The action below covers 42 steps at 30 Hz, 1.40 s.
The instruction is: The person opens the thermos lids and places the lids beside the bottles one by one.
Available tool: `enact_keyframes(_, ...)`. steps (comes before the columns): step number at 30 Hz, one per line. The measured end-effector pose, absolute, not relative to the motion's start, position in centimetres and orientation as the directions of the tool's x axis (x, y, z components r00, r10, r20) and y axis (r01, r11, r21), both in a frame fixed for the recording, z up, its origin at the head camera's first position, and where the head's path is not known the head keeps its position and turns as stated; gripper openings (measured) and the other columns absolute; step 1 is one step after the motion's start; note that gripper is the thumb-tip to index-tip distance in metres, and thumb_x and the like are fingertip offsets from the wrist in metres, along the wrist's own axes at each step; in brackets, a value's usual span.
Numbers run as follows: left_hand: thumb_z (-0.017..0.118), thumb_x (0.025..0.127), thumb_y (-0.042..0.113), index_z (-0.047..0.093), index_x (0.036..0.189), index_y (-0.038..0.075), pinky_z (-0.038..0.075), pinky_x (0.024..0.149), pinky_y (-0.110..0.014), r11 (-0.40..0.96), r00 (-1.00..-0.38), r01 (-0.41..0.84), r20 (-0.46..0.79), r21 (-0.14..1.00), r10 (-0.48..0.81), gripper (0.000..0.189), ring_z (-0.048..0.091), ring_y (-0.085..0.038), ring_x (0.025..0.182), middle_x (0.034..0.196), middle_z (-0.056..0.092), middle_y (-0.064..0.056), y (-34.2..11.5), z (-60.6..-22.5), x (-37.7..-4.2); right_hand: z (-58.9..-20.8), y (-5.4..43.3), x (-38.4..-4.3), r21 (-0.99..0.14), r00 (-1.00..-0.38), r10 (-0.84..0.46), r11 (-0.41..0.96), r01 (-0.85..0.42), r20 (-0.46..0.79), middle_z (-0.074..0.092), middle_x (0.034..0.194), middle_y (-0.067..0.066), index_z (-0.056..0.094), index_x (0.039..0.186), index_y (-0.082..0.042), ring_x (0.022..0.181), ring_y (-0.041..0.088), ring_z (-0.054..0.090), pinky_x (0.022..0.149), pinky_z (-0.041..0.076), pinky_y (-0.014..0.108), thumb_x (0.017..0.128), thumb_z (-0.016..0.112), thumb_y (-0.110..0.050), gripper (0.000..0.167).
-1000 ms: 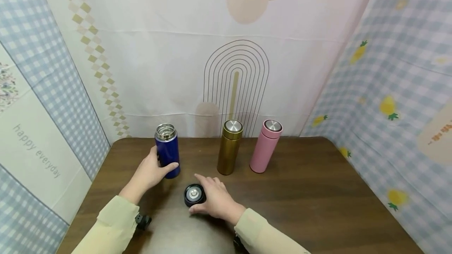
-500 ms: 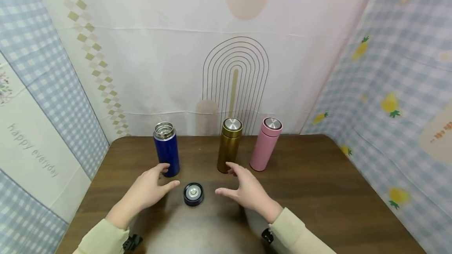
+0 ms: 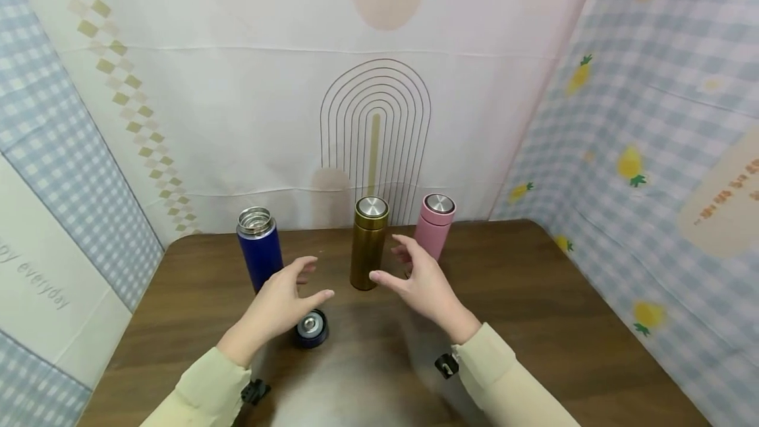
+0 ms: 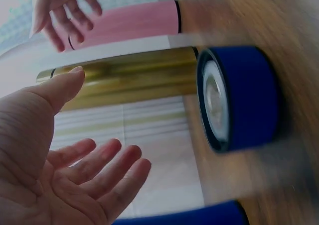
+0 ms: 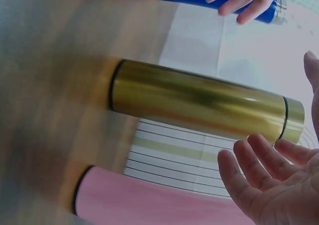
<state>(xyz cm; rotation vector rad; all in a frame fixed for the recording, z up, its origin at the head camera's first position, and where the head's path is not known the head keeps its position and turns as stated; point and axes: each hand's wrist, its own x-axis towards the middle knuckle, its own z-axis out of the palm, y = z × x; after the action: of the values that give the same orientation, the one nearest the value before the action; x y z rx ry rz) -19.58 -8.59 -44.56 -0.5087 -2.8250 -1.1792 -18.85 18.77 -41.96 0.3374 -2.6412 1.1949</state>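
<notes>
A gold thermos (image 3: 367,249) with a silver-topped lid stands upright between my two hands. My right hand (image 3: 423,279) hovers at its right side, thumb and fingers spread, overlapping the lower part of a pink thermos (image 3: 435,229) in the head view. My left hand (image 3: 281,302) is spread too, left of the gold thermos, and holds nothing. Behind it stands a blue thermos (image 3: 259,256) without its lid, the steel mouth showing. That blue lid (image 4: 249,98) lies upside down on the table, partly under my left hand in the head view.
The brown wooden table (image 3: 534,321) ends at a white patterned cloth (image 3: 249,117) behind the bottles. A blue checked cloth (image 3: 593,196) with pineapples hangs along the right side. Small black devices (image 3: 447,366) sit at both wrists.
My left hand has let go of the blue thermos and moved right. My right hand has left the lid and moved right and up beside the gold thermos. The head view has shifted slightly.
</notes>
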Motion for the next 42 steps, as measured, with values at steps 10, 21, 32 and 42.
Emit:
enact_keyframes(10, 0.076, 0.080, 0.047, 0.045, 0.141, 0.015, 0.049, 0.092, -0.048, 0.560, -0.954, 0.282, 0.168, 0.779, 0.247, 0.075, 0.059, -0.031, 0.114, 0.132, 0.057, -0.010, -5.8, -44.7, -21.7, -40.2, 17.4, -20.9, -0.789, -0.950, -0.091, 0.537, -0.299, 0.299, 0.056, 0.128, 0.009, 0.042, 0.141, -0.011, 0.110, 0.026, 0.059, 0.089, 0.051, 0.041, 0.077, 0.077, -0.051, 0.084)
enact_keyframes(21, 0.070, 0.076, 0.062, 0.033, 0.149, 0.016, 0.048, 0.093, -0.048, 0.476, -0.955, 0.266, 0.164, 0.838, 0.246, 0.094, 0.053, -0.030, 0.123, 0.143, 0.047, -0.006, -3.4, -45.5, -23.9, -39.7, 16.0, -22.2, -0.849, -0.951, -0.089, 0.431, -0.305, 0.296, 0.040, 0.146, 0.002, 0.030, 0.149, -0.013, 0.127, 0.019, 0.047, 0.099, 0.044, 0.037, 0.080, 0.075, -0.048, 0.090)
enact_keyframes(32, 0.075, 0.083, 0.040, 0.031, 0.150, 0.017, 0.048, 0.094, -0.048, 0.409, -0.924, 0.324, 0.192, 0.853, 0.332, 0.083, 0.053, -0.030, 0.122, 0.141, 0.048, -0.011, -3.1, -45.7, -23.6, -39.7, 15.5, -22.3, -0.820, -0.943, -0.082, 0.473, -0.322, 0.322, 0.041, 0.137, 0.010, 0.030, 0.149, -0.009, 0.119, 0.020, 0.052, 0.098, 0.046, 0.035, 0.078, 0.079, -0.041, 0.092)
enact_keyframes(42, 0.075, 0.085, 0.027, 0.040, 0.140, 0.014, 0.048, 0.094, -0.041, 0.400, -0.884, 0.426, 0.279, 0.812, 0.374, 0.066, 0.051, -0.027, 0.122, 0.134, 0.050, -0.005, -3.0, -45.9, -22.6, -40.1, 15.4, -21.6, -0.776, -0.936, -0.065, 0.540, -0.326, 0.347, 0.043, 0.120, 0.006, 0.044, 0.135, -0.011, 0.106, 0.013, 0.052, 0.088, 0.050, 0.027, 0.075, 0.082, -0.040, 0.078)
